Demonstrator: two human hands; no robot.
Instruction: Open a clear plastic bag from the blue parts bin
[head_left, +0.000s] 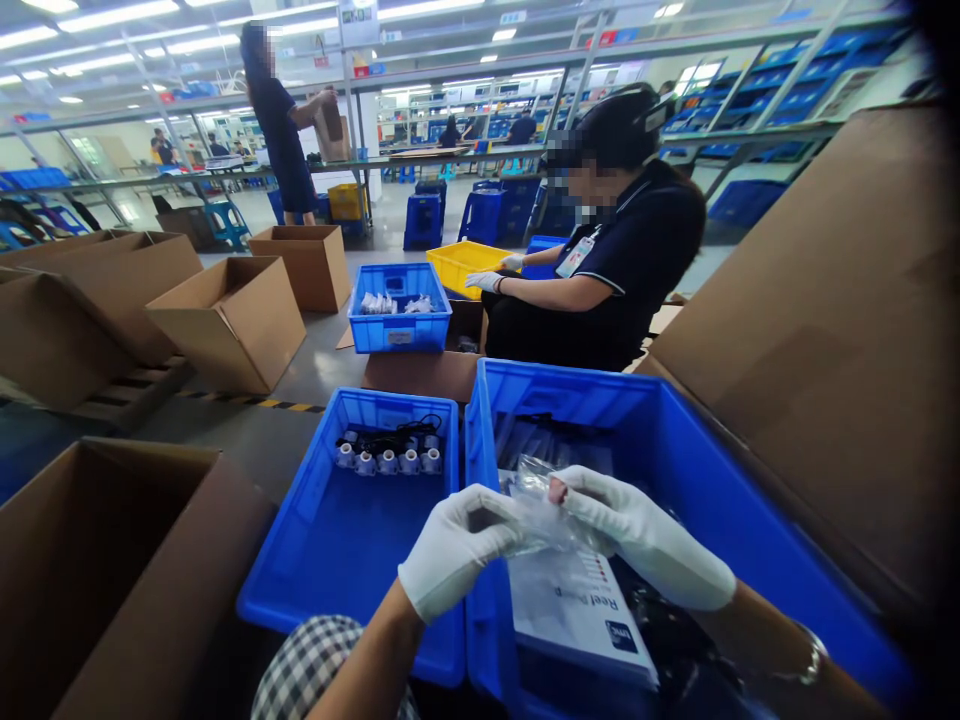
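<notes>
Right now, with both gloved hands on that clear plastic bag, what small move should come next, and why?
Probably pull the clear bag open: left hand and right hand pinch opposite sides of it above the right blue bin, and it looks flat and empty.

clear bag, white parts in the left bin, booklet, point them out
clear bag (541,508), head view, crinkled film between the gloved hands
white parts (388,460), head view, middle of the row
booklet (577,610), head view, white cover

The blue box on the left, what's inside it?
Inside the left blue bin sits a row of small white round parts with black wires behind them, at the far end. The left hand covers the near right corner.
</notes>
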